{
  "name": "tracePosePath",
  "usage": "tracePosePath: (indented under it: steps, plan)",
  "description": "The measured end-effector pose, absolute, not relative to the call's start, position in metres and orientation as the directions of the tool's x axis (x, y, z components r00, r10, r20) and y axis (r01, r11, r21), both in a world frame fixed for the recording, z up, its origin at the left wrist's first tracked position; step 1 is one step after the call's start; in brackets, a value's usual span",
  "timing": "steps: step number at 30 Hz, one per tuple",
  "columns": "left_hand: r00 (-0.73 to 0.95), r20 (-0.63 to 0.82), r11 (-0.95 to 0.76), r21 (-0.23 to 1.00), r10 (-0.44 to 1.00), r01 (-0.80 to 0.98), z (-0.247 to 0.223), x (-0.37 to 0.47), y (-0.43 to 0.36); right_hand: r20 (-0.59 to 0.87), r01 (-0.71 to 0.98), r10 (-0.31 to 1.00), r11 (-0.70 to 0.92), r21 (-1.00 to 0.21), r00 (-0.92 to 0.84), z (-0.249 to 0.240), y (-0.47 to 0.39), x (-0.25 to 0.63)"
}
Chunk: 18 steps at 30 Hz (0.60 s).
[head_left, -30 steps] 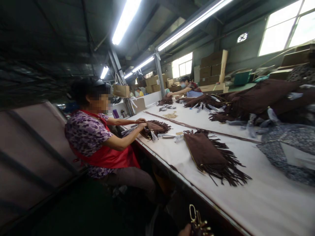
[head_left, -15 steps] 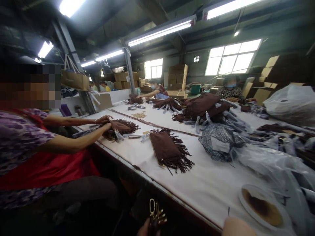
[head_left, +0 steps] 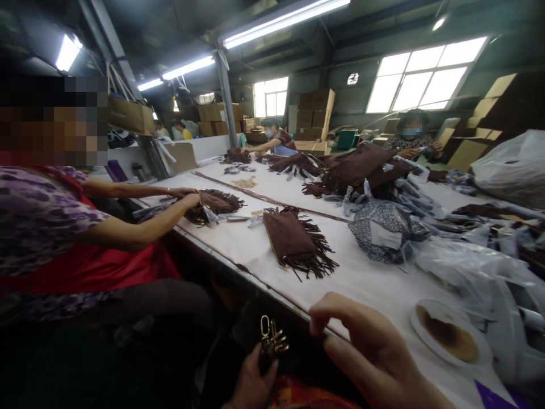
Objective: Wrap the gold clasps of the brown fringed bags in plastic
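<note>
Low in the view, my left hand (head_left: pixel 253 380) is closed around a dark brown strap piece (head_left: pixel 267 355) with several gold-coloured metal clasps (head_left: pixel 275 335) sticking up from it. Its lower part is hidden by my fingers. To the right, my right hand (head_left: pixel 368 346) hovers over the table's near edge, thumb and forefinger curved with a gap between them and nothing visible inside. Beyond my hands a brown fringed pouch (head_left: pixel 287 238) lies flat on the white table (head_left: pixel 264 264). A round dish (head_left: pixel 447 335) with brown residue sits right of my right hand.
At left, a co-worker's hands (head_left: pixel 187 196) handle another fringed pouch (head_left: pixel 217 201). A heap of brown pouches (head_left: pixel 357 167), a patterned bundle (head_left: pixel 378 233) and clear plastic bags (head_left: pixel 464 272) cover the table's right side. More people sit at the far side.
My right hand has come up from the bottom edge and moved left, over the table's edge. My left hand has risen slightly with the strap piece. The head view has tilted down a little.
</note>
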State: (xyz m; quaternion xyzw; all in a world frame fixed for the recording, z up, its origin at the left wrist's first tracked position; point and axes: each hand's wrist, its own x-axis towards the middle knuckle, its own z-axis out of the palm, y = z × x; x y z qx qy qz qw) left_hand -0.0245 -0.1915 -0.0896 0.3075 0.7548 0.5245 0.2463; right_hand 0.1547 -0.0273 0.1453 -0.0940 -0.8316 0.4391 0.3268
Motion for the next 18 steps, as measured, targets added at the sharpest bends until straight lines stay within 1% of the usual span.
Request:
tracePosePath:
  steps: [2,5,6,8,11,13,15,18]
  plan:
    - [-0.636,-0.059,0.228,0.955,0.769,0.187,-0.091,-0.024,-0.193,0.387,-0.012,0.517,0.588,-0.808,-0.764,0.114,-0.022,0.133]
    - [-0.601,-0.068,0.212,0.962,0.796,0.173,-0.098,-0.025,-0.193,0.226,0.18,0.597,0.542,-0.821,-0.77,0.062,-0.011,0.116]
    - [-0.602,-0.063,0.211,0.961,0.796,0.179,-0.101,-0.025,-0.194,0.21,0.225,0.629,0.539,-0.812,-0.748,0.047,-0.005,0.112]
    - [-0.627,-0.046,0.22,0.954,0.778,0.203,-0.109,-0.027,-0.194,0.265,0.269,0.67,0.583,-0.767,-0.694,0.029,0.011,0.102]
    - [-0.675,-0.036,0.251,0.941,0.737,0.225,-0.115,-0.032,-0.195,0.41,0.277,0.629,0.712,-0.646,-0.661,0.025,0.04,0.077]
    - [-0.691,-0.044,0.265,0.94,0.722,0.216,-0.113,-0.034,-0.195,0.432,0.314,0.591,0.769,-0.557,-0.681,0.033,0.059,0.053]
    - [-0.712,-0.051,0.282,0.936,0.7,0.21,-0.107,-0.034,-0.194,0.372,0.397,0.598,0.777,-0.489,-0.71,0.042,0.074,0.026]
    - [-0.792,-0.052,0.358,0.909,0.608,0.215,-0.094,-0.029,-0.194,0.199,0.552,0.676,0.709,-0.439,-0.71,0.046,0.089,-0.015]
